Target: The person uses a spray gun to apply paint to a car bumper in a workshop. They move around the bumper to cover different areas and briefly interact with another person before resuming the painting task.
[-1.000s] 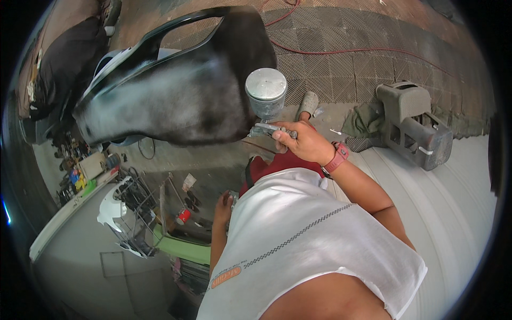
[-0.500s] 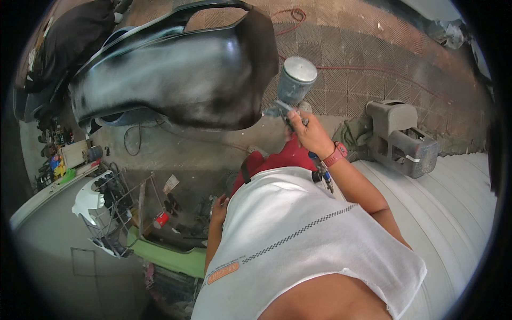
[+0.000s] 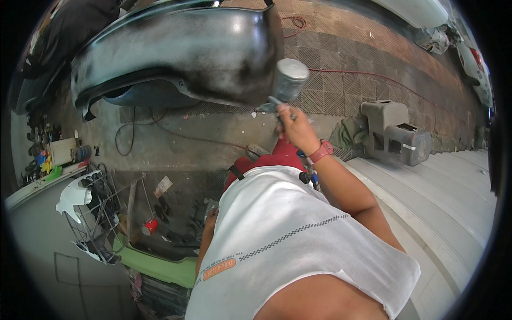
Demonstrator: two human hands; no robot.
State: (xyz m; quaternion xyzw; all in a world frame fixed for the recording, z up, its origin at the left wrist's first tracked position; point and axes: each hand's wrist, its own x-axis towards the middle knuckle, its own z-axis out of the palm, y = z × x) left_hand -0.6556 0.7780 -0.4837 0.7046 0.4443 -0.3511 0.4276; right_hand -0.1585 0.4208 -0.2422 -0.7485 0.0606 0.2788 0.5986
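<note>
My right hand (image 3: 297,129) is closed round the grip of a spray gun (image 3: 291,82), whose round lidded metal cup stands above the fingers. The gun's nozzle points left, close to the lower right corner of a large curved car bumper (image 3: 170,56). That bumper is black with cloudy grey patches and has a glossy sheen. By my left side, low and near the shirt's edge, hangs my left hand (image 3: 212,216). Only a small part of it shows, and its fingers are mostly hidden.
A red hose (image 3: 362,73) runs across the tiled floor beyond the gun. To the right stand a grey plastic console (image 3: 394,133) and a ribbed pale panel (image 3: 426,197). At left are a wire rack (image 3: 101,218), a green panel (image 3: 154,264) and a red can (image 3: 150,226).
The bumper sits higher in view, with more of its lower edge and underside showing. My right hand and the spray gun appear slightly further left. The left hand shows less.
</note>
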